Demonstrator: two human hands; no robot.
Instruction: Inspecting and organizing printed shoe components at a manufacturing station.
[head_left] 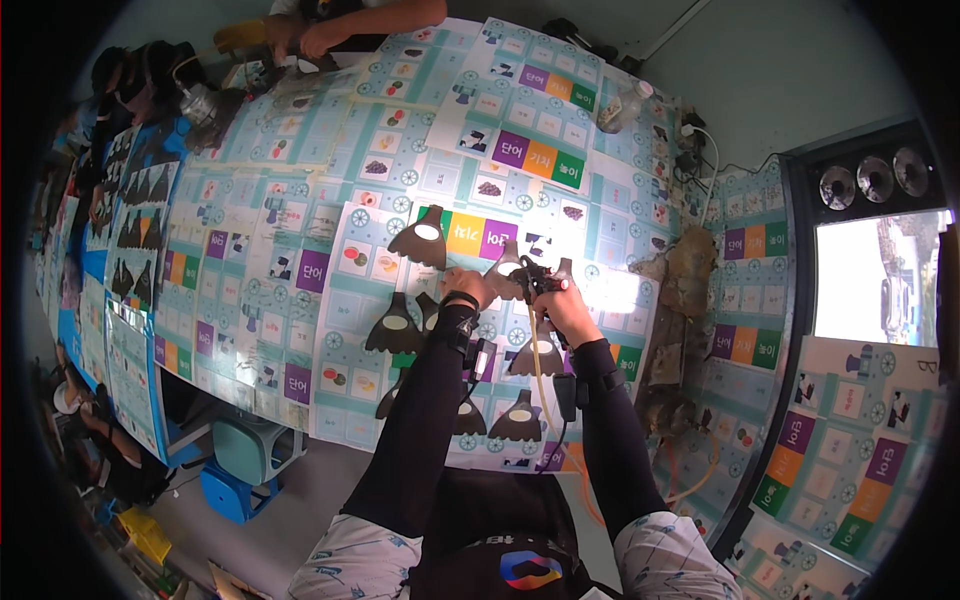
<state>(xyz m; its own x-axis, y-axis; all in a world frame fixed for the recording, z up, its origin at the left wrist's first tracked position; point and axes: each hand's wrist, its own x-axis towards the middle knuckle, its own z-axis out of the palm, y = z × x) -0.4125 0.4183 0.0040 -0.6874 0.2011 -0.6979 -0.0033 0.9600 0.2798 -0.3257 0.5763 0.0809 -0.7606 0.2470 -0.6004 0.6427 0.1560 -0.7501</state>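
My left hand [472, 287] is closed at the edge of a dark, fan-shaped piece [509, 281] with a pale oval on it; its fingertips are partly hidden. Beside it, my right hand [566, 308] grips a small black spray gun [538, 277] with red parts, its nozzle end close to that piece. A pale hose [541, 365] runs down from the gun toward me. Several similar dark pieces lie around my hands: one [421, 237] beyond my left hand, one [395, 327] left of my forearm, one [535, 352] between my arms, and one [517, 417] nearer me.
Printed sheets cover the table [250, 310]. A clear plastic bottle [625, 107] stands at the far right. Across the table are another person's arms [350, 30]. Stools [255, 447] stand at the left, and orange tubing [588, 500] hangs by the right edge.
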